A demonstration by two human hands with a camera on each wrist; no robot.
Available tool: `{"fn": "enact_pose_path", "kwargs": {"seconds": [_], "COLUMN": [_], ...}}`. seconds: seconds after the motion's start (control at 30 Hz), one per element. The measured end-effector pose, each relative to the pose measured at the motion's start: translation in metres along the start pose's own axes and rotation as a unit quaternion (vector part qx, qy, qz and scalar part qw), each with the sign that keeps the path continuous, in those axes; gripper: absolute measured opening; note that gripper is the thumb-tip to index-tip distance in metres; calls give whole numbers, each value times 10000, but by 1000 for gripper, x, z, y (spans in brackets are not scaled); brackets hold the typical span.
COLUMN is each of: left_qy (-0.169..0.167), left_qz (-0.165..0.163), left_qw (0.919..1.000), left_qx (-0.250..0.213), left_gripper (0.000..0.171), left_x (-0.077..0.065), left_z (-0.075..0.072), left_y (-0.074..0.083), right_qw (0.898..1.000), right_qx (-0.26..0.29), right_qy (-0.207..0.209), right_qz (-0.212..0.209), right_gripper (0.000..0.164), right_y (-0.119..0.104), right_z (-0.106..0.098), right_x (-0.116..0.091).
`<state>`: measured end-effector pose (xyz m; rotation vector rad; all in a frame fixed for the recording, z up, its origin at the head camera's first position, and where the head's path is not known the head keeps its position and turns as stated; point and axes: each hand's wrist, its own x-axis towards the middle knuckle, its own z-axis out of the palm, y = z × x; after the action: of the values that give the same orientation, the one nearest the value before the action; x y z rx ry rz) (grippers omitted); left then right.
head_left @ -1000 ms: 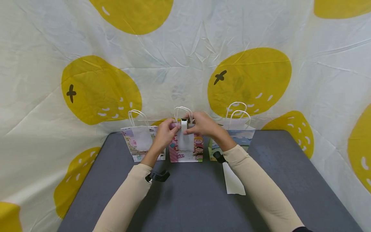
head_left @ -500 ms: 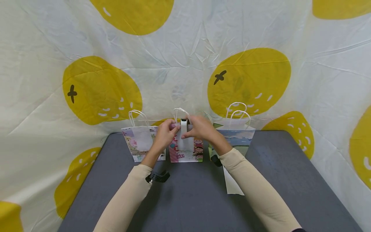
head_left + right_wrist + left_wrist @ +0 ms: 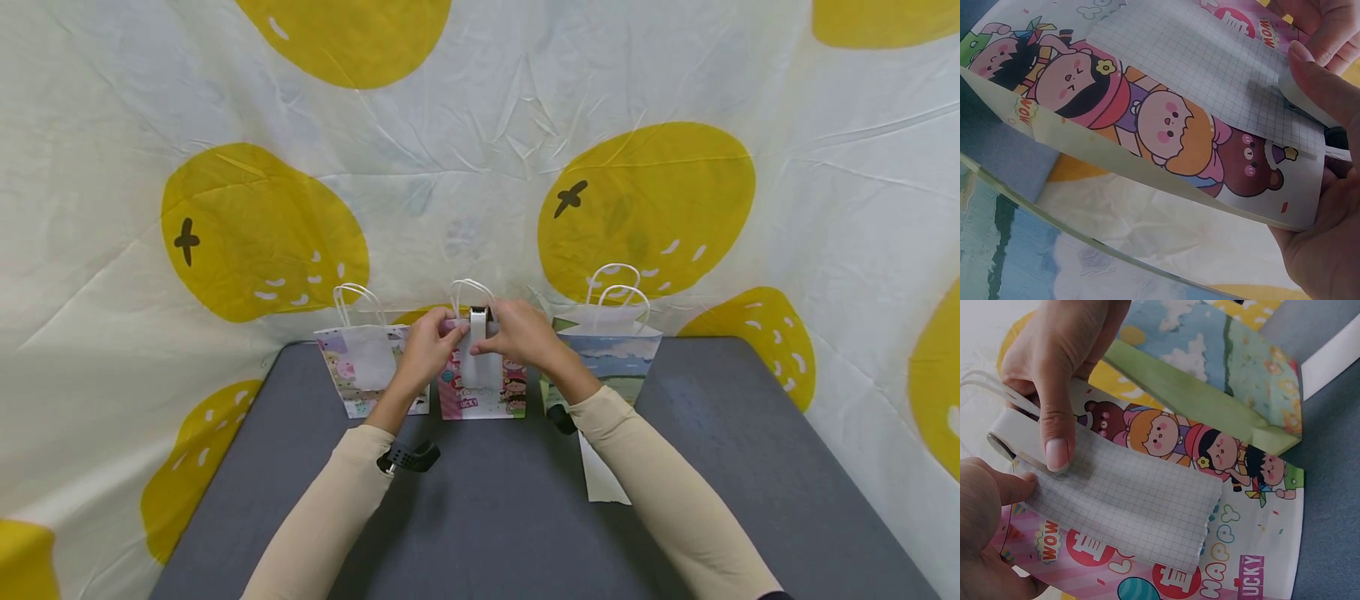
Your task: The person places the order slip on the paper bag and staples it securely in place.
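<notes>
While both hands meet at the top edge of the middle cartoon bag [image 3: 483, 392], the right hand [image 3: 522, 332] pinches a white clip [image 3: 1017, 442] over a gridded paper slip [image 3: 1129, 499], and the left hand [image 3: 427, 343] pinches the slip's edge beside it. The clip's far side is hidden. Glossy paper bags [image 3: 352, 367] stand either side.

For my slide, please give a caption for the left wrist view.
Right hand presses a white clip onto gridded paper against a cartoon gift bag.
</notes>
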<state>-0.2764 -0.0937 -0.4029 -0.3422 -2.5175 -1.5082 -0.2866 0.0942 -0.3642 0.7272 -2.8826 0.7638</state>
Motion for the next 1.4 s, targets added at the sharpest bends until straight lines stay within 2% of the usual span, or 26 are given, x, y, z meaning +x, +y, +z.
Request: {"fn": "enact_pose_path", "kwargs": {"seconds": [0.33,0.53,0.97,1.17,1.4], "left_qy": [-42,-34,-109,-133,-137], "left_qz": [-62,-40,63,158,159], "left_qw": [10000,10000,9999,9997,9998], "left_qx": [-47,12,-62,-106,-36], "left_gripper": [20,20,16,14,21], "left_x": [0,1,-1,0,1], "left_z": [0,0,0,-1,-1], "left_y": [-1,0,-2,-3,-4], "right_qw": [9994,9984,9985,9982,9979], "right_qx": [-315,-507,-516,-494,-575], "right_qy": [89,241,178,282,286], "right_qz": [70,25,-31,-170,-7], "right_gripper": [48,52,49,59,56], "right_y": [-1,-1,2,2,0], "right_z": [3,5,5,6,8], "right_x": [-1,-1,-2,-2,-2]}}
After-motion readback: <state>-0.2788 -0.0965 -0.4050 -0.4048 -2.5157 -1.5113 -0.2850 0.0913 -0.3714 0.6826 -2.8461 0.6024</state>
